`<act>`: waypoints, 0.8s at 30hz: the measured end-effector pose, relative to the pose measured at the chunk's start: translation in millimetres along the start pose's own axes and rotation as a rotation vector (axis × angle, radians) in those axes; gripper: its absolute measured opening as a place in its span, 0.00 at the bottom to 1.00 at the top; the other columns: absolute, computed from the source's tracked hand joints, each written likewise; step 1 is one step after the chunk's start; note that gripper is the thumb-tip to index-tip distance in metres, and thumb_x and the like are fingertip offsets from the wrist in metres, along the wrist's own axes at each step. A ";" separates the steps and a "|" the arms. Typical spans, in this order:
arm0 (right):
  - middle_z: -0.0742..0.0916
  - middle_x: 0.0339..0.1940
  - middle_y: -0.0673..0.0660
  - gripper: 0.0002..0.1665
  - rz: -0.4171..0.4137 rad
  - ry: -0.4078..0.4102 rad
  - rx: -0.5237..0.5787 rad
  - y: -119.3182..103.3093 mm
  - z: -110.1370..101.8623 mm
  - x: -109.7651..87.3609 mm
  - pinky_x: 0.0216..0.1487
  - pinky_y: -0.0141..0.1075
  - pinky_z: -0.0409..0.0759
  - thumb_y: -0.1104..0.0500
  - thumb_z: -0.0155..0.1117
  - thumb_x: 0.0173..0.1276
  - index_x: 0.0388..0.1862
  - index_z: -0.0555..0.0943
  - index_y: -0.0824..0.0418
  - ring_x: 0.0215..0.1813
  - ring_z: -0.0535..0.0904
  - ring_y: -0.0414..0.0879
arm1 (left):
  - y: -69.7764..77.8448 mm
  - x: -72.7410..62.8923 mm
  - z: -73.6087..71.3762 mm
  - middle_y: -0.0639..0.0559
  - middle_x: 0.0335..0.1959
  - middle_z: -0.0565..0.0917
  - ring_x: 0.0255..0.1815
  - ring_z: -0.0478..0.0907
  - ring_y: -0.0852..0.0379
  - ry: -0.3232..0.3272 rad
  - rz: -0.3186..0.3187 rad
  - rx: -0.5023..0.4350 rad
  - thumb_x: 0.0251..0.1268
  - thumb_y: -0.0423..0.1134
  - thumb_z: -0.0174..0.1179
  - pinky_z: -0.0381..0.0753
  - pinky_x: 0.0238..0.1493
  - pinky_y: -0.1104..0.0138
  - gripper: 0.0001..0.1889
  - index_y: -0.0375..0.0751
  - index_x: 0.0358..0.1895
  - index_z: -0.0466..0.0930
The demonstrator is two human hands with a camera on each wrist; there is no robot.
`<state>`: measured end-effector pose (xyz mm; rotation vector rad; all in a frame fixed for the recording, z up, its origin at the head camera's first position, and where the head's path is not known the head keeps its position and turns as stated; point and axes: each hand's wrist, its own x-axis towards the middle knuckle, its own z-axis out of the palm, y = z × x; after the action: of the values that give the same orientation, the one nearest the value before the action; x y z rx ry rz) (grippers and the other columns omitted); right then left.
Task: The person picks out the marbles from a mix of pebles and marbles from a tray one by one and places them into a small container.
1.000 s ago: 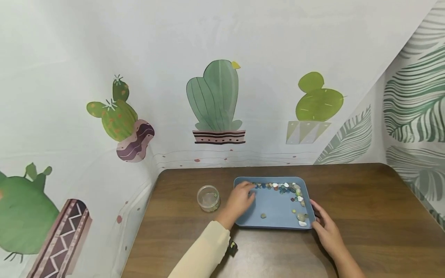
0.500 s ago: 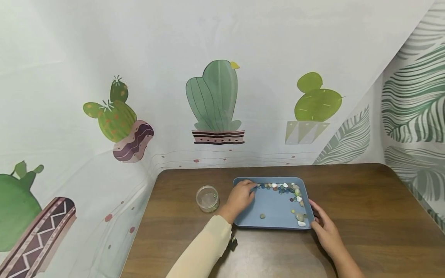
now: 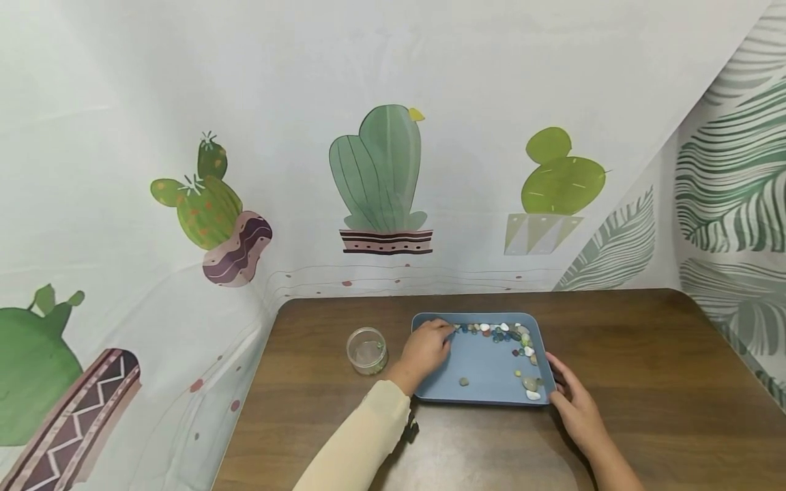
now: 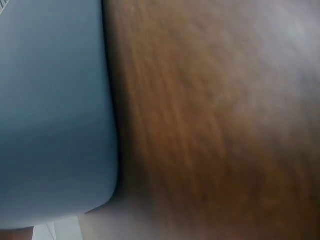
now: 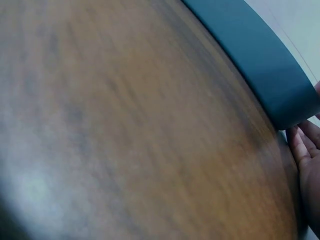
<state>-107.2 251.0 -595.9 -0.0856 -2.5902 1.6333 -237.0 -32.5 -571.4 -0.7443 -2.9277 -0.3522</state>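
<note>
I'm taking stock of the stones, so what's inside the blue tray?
Small stones run along the far and right sides of the blue tray; a single stone lies apart near the front. The left hand hides whatever is beneath it.

head view forward and down, wrist views close, all sharing tray [image 3: 485, 363]

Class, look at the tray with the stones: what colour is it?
The tray is a plain greyish blue, seen best in the head view.
</note>
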 end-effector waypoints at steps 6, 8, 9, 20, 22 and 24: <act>0.68 0.78 0.67 0.42 0.003 -0.006 -0.005 0.4 -0.2 -0.1 0.53 0.08 0.62 0.71 0.51 0.70 0.81 0.59 0.52 0.59 0.61 0.17 | -1.2 0.5 3.2 0.57 0.58 0.84 0.56 0.81 0.57 -0.021 0.027 0.054 0.73 0.42 0.59 0.81 0.58 0.66 0.18 0.49 0.63 0.82; 0.67 0.78 0.66 0.42 0.008 -0.010 -0.002 0.3 -0.5 0.1 0.54 0.08 0.62 0.71 0.51 0.70 0.81 0.59 0.52 0.59 0.61 0.17 | -1.2 0.8 3.6 0.58 0.58 0.84 0.56 0.80 0.57 -0.029 0.033 0.069 0.74 0.42 0.58 0.80 0.59 0.66 0.18 0.50 0.64 0.81; 0.67 0.78 0.66 0.42 0.009 -0.011 -0.001 0.2 -0.6 0.1 0.54 0.08 0.62 0.71 0.51 0.70 0.81 0.59 0.52 0.59 0.61 0.17 | -1.1 0.9 3.6 0.58 0.58 0.84 0.56 0.80 0.57 -0.027 0.035 0.070 0.73 0.42 0.58 0.80 0.59 0.66 0.18 0.50 0.64 0.81; 0.67 0.79 0.65 0.41 0.021 -0.013 -0.021 -0.4 -1.1 1.3 0.54 0.08 0.61 0.69 0.52 0.72 0.82 0.58 0.50 0.59 0.61 0.17 | -1.4 0.6 3.1 0.59 0.50 0.86 0.51 0.81 0.59 0.001 0.042 0.061 0.72 0.44 0.61 0.80 0.57 0.67 0.12 0.52 0.54 0.87; 0.67 0.79 0.65 0.41 0.015 -0.011 -0.017 -0.1 -0.8 1.4 0.54 0.08 0.62 0.69 0.52 0.71 0.82 0.58 0.50 0.59 0.61 0.17 | -1.4 0.0 2.7 0.59 0.48 0.87 0.50 0.82 0.58 0.005 0.042 0.064 0.72 0.44 0.62 0.80 0.57 0.66 0.11 0.52 0.52 0.87; 0.67 0.78 0.65 0.41 0.015 -0.013 -0.016 0.2 -0.7 1.5 0.54 0.08 0.62 0.69 0.52 0.71 0.82 0.58 0.50 0.59 0.61 0.17 | -1.1 -0.6 1.8 0.58 0.47 0.87 0.50 0.82 0.59 0.002 0.037 0.066 0.71 0.43 0.62 0.80 0.57 0.66 0.11 0.52 0.52 0.87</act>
<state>-108.6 251.8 -595.7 -0.0964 -2.6184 1.6237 -237.1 -33.3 -573.5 -0.7869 -2.9041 -0.2513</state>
